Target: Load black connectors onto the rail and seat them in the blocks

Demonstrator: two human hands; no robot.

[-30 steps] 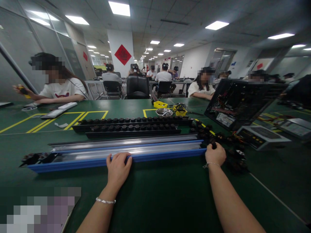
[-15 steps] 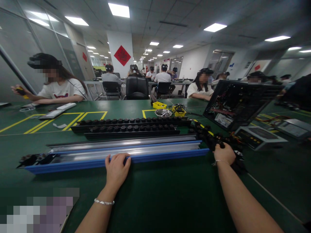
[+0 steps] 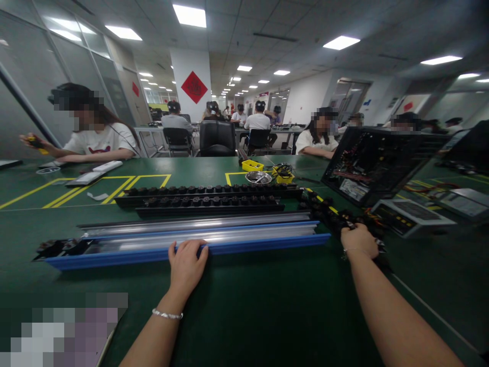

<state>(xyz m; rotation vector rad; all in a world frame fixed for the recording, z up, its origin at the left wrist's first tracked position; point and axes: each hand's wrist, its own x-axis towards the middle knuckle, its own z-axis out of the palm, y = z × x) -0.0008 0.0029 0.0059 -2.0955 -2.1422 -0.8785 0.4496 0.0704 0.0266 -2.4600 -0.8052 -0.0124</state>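
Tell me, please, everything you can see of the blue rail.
The blue rail is a long, straight channel with blue sides and a shiny, silvery inside, perhaps metal or plastic. It lies open side up across the green table. Black parts sit at its left end. The left hand touches its near side.

Looks like some kind of electronics workshop set up in an office-type room. There's a long green worktable (image 3: pixel 267 306) with yellow tape lines (image 3: pixel 126 183), an opened computer case (image 3: pixel 374 163) beyond the right hand (image 3: pixel 359 241) with a power supply (image 3: pixel 412 216) near it, plus people in dark caps at benches under ceiling light panels (image 3: pixel 190 16). Pretty busy place!
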